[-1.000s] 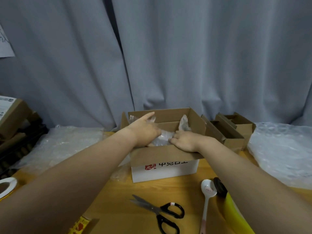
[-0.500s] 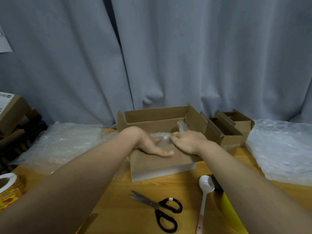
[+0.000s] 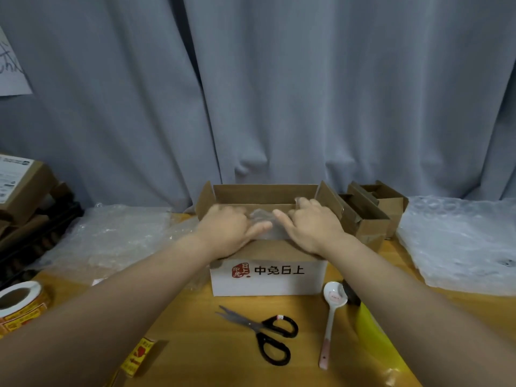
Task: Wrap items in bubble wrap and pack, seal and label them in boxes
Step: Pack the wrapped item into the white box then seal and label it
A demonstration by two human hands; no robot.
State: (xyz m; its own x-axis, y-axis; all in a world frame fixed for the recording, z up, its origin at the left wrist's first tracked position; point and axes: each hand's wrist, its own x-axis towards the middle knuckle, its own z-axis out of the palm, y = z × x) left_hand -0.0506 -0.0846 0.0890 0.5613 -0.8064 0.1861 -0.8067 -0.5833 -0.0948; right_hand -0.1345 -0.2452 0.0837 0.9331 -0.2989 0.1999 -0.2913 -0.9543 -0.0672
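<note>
Both hands lie on top of the bubble-wrapped item (image 3: 265, 220) inside the open cardboard box (image 3: 268, 279). The item sits between them and partly under them, and only a clear crinkled strip of it shows in the gap. The right hand (image 3: 311, 226) lies palm down with its fingers spread and fairly straight, reaching toward the box's far right corner. Its thumb rests on the wrap. The left hand (image 3: 227, 230) has its thumb stretched across the wrap toward the right hand. Its other fingers bend down into the box and are blurred, so I cannot tell whether they grasp the wrap or only press it.

The box stands on the wooden table (image 3: 195, 325) with its flaps up and its white, printed front toward the camera. In front of it lie black-handled scissors (image 3: 268, 335) and a white spoon (image 3: 332, 308) — neither touches the box. Loose bubble wrap sheets (image 3: 460, 241) lie to either side, and smaller open boxes (image 3: 371, 219) stand just right of the box.
</note>
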